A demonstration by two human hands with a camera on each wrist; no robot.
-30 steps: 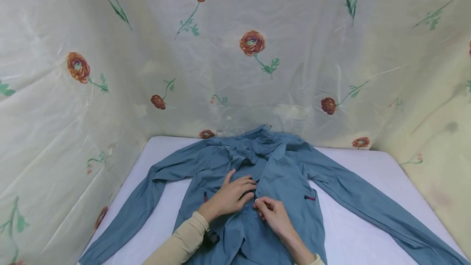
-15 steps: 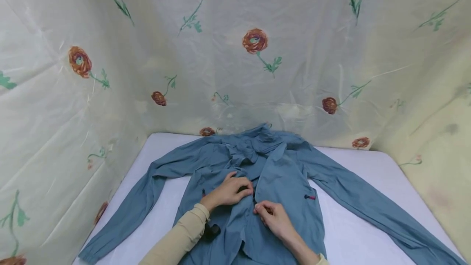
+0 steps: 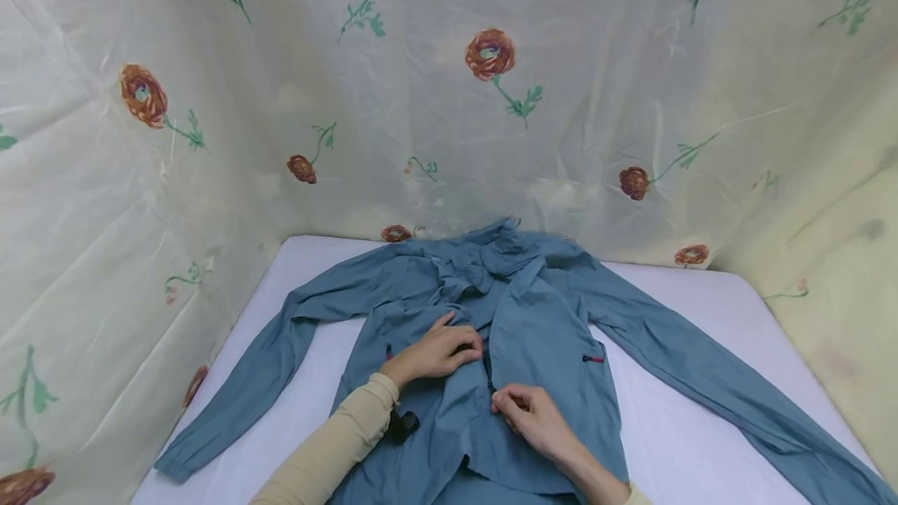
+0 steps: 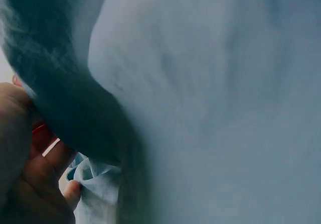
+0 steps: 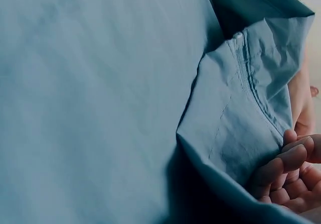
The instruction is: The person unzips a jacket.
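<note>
Shirt (image 3: 540, 333) lies face up on the white table (image 3: 673, 443), collar at 12 o'clock, sleeves spread toward 8 and 4. Bare tabletop shows beside both sleeves. Left hand (image 3: 435, 351) grips one front edge; right hand (image 3: 536, 418) pinches the other. No readable writing.

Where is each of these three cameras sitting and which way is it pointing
Head: worn on the head, looking forward and down at the blue shirt on the white table; both forearms, left hand and right hand show.
Left wrist: pressed close to the shirt cloth; part of the left hand shows.
Right wrist: close on the shirt's front edge; right fingertips pinch it.
All views share the shirt.
</note>
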